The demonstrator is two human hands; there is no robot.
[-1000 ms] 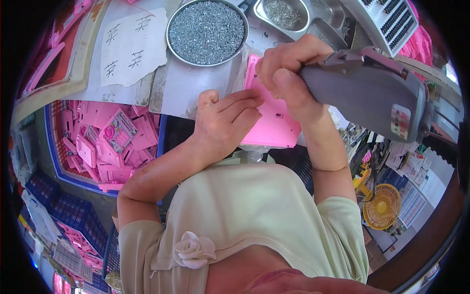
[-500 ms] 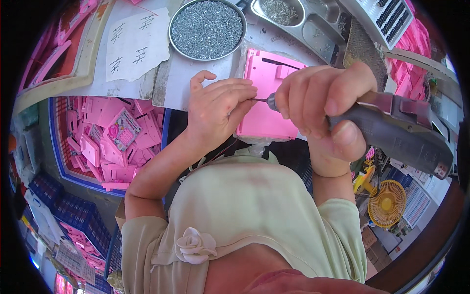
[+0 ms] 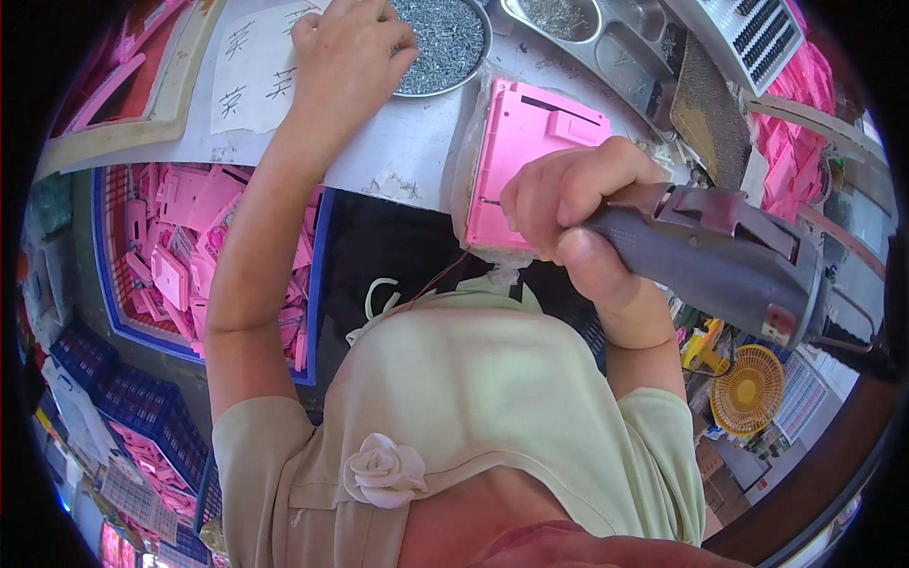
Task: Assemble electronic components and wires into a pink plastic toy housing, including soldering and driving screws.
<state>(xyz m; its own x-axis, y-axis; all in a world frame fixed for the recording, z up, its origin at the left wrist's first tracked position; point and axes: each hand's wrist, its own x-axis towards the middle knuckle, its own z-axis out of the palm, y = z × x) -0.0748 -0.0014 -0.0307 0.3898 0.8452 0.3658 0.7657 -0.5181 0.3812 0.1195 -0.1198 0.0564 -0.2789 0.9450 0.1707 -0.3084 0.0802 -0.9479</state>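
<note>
cluttering the grey bench (image 3: 398, 161): screw dish (image 3: 445, 43) under left fingers (image 3: 374, 57), right hand (image 3: 568, 208) clenching screwdriver (image 3: 720, 256).

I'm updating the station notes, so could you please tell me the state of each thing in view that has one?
Left hand: reaching into the round dish, fingers on the screws.
Round dish: filled with small screws.
Right hand: gripping the power screwdriver.
Power screwdriver: held, bit against the pink housing.
Pink housing: lying flat on the table.
Blue crate: filled with pink parts.
</note>
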